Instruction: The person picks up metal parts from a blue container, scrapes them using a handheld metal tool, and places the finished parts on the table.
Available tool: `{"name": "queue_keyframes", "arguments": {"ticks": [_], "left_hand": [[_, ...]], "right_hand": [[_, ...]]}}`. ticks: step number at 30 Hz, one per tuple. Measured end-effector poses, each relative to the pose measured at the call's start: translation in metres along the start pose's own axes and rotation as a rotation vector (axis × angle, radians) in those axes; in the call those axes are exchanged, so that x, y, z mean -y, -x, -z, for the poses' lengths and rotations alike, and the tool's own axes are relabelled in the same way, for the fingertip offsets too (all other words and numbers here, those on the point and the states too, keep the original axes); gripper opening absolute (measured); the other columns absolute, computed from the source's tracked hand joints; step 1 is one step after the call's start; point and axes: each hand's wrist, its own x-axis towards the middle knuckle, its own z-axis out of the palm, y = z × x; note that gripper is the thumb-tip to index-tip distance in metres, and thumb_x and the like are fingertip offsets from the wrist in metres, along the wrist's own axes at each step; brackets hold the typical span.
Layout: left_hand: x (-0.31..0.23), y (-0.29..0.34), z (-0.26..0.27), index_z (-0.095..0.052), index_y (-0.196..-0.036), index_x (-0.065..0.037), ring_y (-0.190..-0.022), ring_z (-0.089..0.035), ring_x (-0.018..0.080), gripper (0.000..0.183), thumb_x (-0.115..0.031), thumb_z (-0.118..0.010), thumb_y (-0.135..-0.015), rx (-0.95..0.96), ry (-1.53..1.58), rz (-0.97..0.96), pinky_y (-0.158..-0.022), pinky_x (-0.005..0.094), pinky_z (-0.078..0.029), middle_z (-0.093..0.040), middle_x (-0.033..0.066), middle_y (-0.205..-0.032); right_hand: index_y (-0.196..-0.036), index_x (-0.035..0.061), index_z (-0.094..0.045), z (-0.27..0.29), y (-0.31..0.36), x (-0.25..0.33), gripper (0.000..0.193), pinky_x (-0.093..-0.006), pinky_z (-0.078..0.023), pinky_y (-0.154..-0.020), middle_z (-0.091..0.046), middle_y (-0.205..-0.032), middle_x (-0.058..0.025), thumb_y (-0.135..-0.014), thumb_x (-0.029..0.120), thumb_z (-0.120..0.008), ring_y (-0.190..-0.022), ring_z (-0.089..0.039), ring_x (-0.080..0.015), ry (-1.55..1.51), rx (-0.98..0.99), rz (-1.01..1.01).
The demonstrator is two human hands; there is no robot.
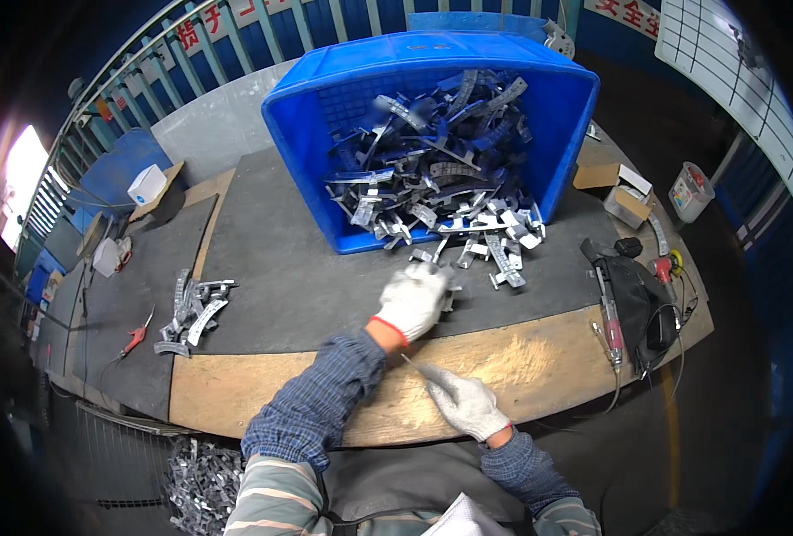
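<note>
My left hand (pixel 414 299), in a white knit glove with a red cuff, reaches to the mat in front of the tipped blue crate (pixel 287 134). Its fingers close over a grey metal bracket, which is mostly hidden under the glove. Many curved metal brackets (pixel 454 170) fill the crate, and some spill out of its mouth, such as the loose bracket (pixel 503 263) right of my left hand. Nearer to me, over the wooden strip, my gloved right hand (pixel 468 404) is closed around a thin pointed tool (pixel 407 359); only its tip shows.
A small pile of brackets (pixel 191 308) lies left on the dark mat (pixel 262 232), beside a red-handled air gun (pixel 135 338). Pale shavings (pixel 503 362) dust the wooden strip. To the right are a red air tool (pixel 611 326), black bag (pixel 642 304) and cardboard box (pixel 629 201).
</note>
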Motion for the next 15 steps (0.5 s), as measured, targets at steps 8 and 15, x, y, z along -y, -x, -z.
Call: {"name": "queue_keyframes", "arguments": {"ticks": [8, 15], "left_hand": [[0.053, 0.096, 0.021, -0.062, -0.152, -0.007, -0.115, -0.076, 0.0267, 0.044, -0.015, -0.062, -0.109, -0.476, 0.932, 0.444, -0.1, 0.0405, -0.059, -0.077, 0.0144, -0.13], [0.014, 0.14, 0.048, -0.06, -0.15, -0.007, -0.125, -0.074, 0.0368, 0.05, -0.016, -0.07, -0.102, -0.278, 0.442, 0.088, -0.104, 0.0443, -0.06, -0.071, 0.0246, -0.142]], "right_hand": [[-0.146, 0.0116, -0.071, 0.005, 0.0, 0.008, 0.039, -0.041, -0.061, -0.101, -0.079, -0.131, -0.019, -0.11, 0.026, -0.067, -0.121, -0.077, -0.0339, -0.154, -0.032, -0.079], [-0.15, -0.0002, -0.065, -0.004, 0.0, 0.014, 0.042, -0.0373, -0.056, -0.11, -0.075, -0.14, -0.0227, -0.111, 0.016, -0.065, -0.133, -0.072, -0.03, -0.296, -0.136, -0.137]]}}
